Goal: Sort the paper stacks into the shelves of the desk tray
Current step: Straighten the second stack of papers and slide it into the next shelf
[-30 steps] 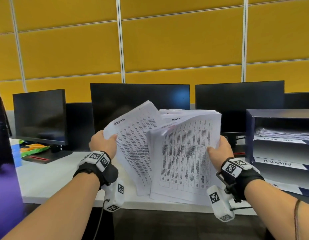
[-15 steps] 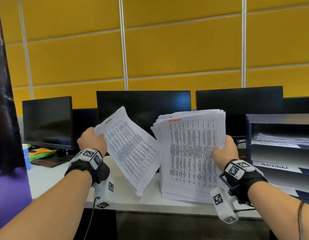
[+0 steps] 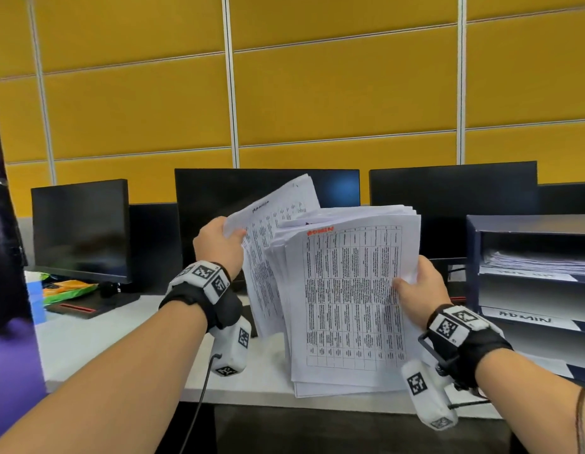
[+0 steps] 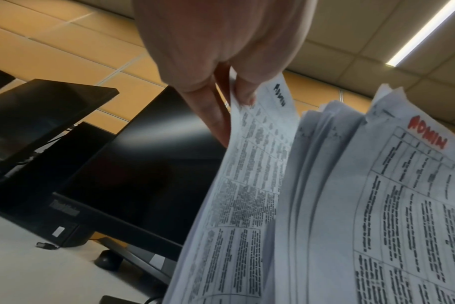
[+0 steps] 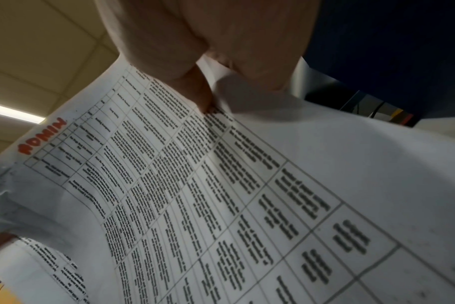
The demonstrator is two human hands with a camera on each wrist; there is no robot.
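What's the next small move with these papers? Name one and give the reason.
Probably lay the left hand's sheets onto the front of the thick stack gripped by the right hand. Both top pages are marked ADMIN, so they likely belong together, and the desk tray at right has a shelf labelled ADMIN that looks open to take them.
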